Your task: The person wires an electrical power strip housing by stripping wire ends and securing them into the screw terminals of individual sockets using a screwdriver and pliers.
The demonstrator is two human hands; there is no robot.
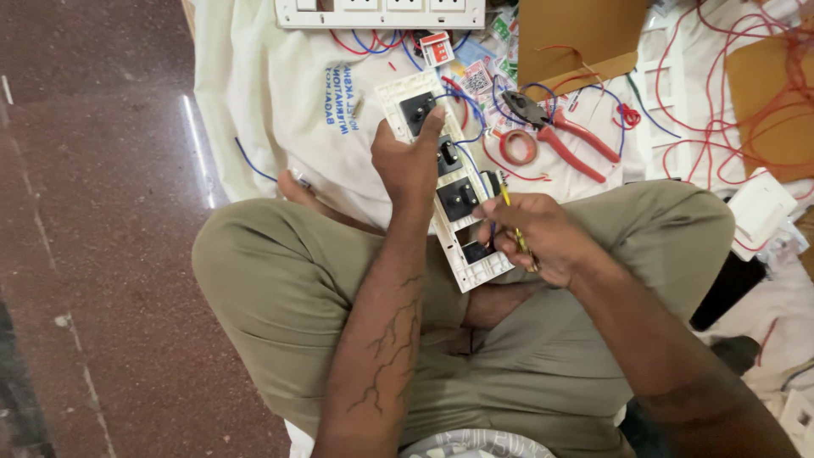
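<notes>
Hands (475, 199) on switch plate (445, 191), cloth-covered floor (254, 93)

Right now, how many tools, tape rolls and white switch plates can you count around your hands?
Red-handled pliers: 1
Yellow-handled screwdriver, in right hand: 1
Red tape roll: 1
White plastic switch plates: 2, held by left hand at, other at
Total: 5
</notes>
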